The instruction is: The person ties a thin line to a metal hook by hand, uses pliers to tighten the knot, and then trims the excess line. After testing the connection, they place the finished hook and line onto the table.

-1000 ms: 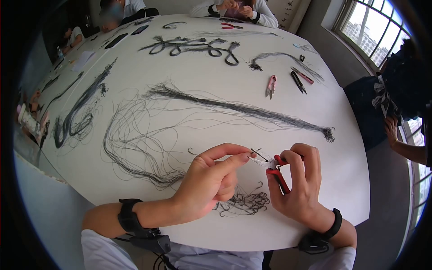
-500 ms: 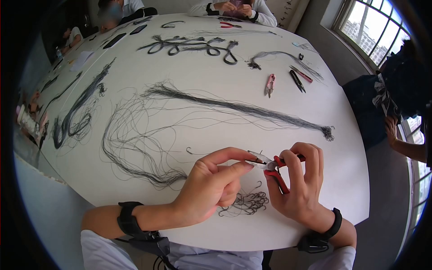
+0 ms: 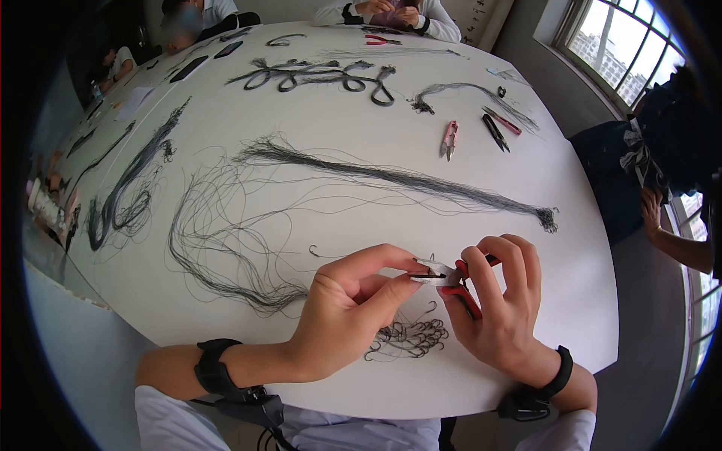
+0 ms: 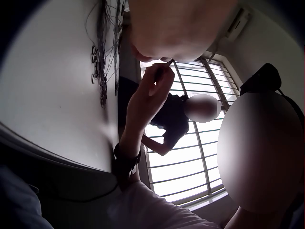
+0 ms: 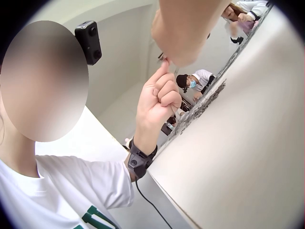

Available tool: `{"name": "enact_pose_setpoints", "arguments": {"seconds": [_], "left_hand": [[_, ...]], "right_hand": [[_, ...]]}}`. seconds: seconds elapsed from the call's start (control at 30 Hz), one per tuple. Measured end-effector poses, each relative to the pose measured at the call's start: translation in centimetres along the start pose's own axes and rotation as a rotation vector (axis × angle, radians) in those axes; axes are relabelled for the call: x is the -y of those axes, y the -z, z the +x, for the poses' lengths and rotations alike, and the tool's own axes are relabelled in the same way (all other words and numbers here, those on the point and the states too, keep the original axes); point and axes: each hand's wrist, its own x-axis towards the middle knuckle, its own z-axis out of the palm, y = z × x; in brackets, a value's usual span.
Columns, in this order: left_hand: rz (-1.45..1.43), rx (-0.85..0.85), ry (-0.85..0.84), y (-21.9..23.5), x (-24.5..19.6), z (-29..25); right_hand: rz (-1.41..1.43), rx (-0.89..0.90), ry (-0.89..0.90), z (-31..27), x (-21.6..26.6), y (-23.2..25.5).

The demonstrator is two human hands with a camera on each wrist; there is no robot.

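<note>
Red-handled pliers (image 3: 455,278), held btwn hands (image 3: 498,297), hooks (image 3: 420,338) nr

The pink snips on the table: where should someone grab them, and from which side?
Probably best by the pink handles, from above, thumb and finger on the two long sides. The snips lie with their metal tips to the near side, so gripping the far, handled end should keep fingers off the points.
</note>
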Motion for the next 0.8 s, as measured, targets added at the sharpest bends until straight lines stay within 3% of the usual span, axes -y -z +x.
{"name": "enact_pose_setpoints", "arguments": {"seconds": [0.47,0.8], "left_hand": [[-0.016,0.077,0.05,0.63,-0.82,0.05],[0.052,0.073,-0.049,0.8,-0.88,-0.12]], "right_hand": [[0.021,-0.008,0.014,0.0,-0.11,0.39],[0.04,-0.071,0.066,0.2,-0.15,0.55]]}}
